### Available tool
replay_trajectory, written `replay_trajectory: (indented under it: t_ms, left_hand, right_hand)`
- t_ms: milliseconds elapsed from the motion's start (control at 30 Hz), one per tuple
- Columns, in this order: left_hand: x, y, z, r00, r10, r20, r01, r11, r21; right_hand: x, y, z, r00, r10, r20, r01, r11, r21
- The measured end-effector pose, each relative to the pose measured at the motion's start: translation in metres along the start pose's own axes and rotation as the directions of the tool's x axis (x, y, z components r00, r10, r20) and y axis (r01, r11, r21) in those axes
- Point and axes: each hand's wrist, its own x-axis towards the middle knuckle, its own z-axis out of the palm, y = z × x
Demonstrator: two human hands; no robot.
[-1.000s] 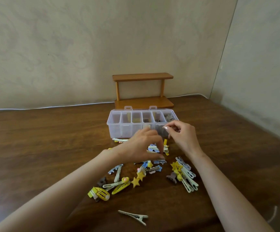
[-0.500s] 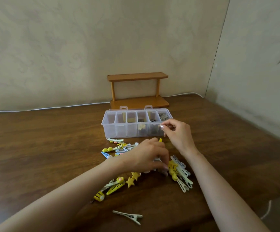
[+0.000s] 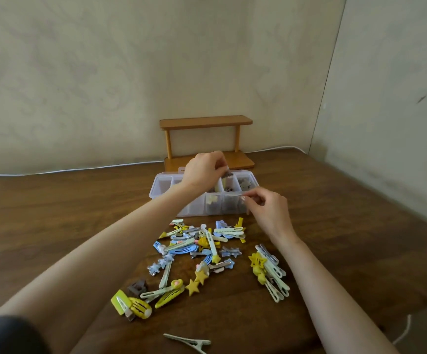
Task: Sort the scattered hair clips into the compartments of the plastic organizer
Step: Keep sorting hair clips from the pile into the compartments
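**Tabletop sorting: small clips, small bins**

Dark wood table (image 3: 54,213), pale wall behind. At centre frame, the left hand (image 3: 202,169) pinches a dark clip (image 3: 226,174) over the single clear organizer (image 3: 163,185). Its compartments are partly hidden and cannot be counted. The right hand (image 3: 268,208) curls thumb to forefinger at the box's front right corner; on what is unclear. Hair clips (image 3: 202,244), well over twenty, lie heaped below, and one pale clip (image 3: 189,342) sits apart at bottom centre. Light, stiff and smooth, they likely suit a fingertip pinch mid-body, lifted singly.

Left hand (image 3: 202,169) lifted dark clip (image 3: 227,174) from pile over organizer (image 3: 160,187)
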Motion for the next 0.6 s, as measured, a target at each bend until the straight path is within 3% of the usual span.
replay_trajectory:
  t_ms: [200, 433, 600]
  left_hand:
    - [0.023, -0.006, 0.013, 0.997, -0.060, 0.052, 0.051, 0.986, 0.161]
    - [0.022, -0.013, 0.017, 0.999, -0.017, 0.043, 0.009, 0.983, 0.181]
    - [0.013, -0.017, 0.015, 0.985, -0.005, 0.171, -0.038, 0.968, 0.247]
  right_hand:
    - [0.001, 0.000, -0.001, 1.000, 0.003, -0.011, -0.003, 1.000, 0.023]
    - [0.001, -0.001, 0.000, 1.000, -0.019, -0.003, 0.019, 1.000, 0.003]
    - [0.000, 0.000, -0.001, 1.000, -0.018, -0.003, 0.018, 1.000, 0.007]
